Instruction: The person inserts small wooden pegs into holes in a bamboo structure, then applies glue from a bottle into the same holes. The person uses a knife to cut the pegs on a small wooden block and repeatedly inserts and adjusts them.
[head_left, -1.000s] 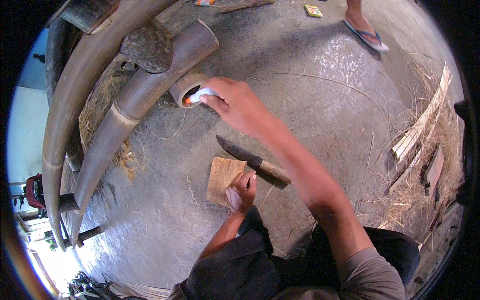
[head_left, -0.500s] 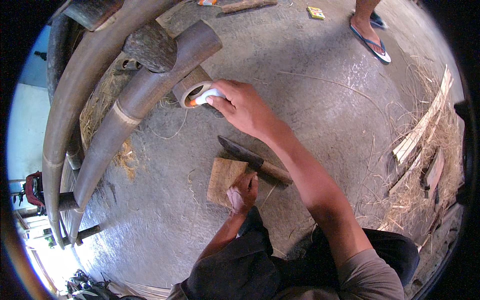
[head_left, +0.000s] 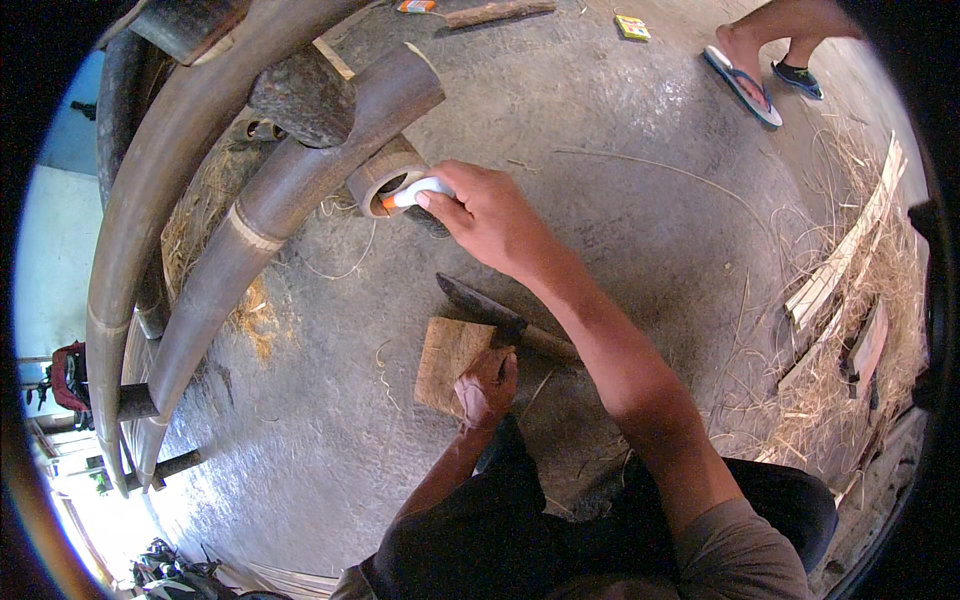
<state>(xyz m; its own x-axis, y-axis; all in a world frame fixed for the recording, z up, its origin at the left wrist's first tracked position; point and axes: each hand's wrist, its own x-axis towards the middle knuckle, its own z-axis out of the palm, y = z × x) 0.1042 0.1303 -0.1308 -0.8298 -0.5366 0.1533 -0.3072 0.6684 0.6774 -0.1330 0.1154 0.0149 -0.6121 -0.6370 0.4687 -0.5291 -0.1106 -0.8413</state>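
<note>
My right hand point(head_left: 486, 213) is closed round a small white squeeze bottle point(head_left: 432, 187) with an orange tip. That tip touches the rim of the open end of a short bamboo stub point(head_left: 362, 184), which joins a thick brown bamboo pole point(head_left: 215, 265). Lower down, my left hand point(head_left: 487, 386) is curled closed against the edge of a wooden block point(head_left: 446, 352); whatever its fingers hold, if anything, is hidden. Just beyond that hand lies a large knife point(head_left: 480, 302) with a dark blade and a wooden handle, partly behind my right forearm.
More curved bamboo poles point(head_left: 118, 270) rise at the left. Shavings and split strips point(head_left: 840, 260) are heaped at the right. At the far right stands another person's sandalled foot point(head_left: 742, 75). A yellow packet point(head_left: 632, 27) and a stick point(head_left: 498, 13) lie on the concrete floor.
The other person's legs have shifted at the far right, and the second foot now shows more. My hands, the bottle and the bamboo have hardly moved.
</note>
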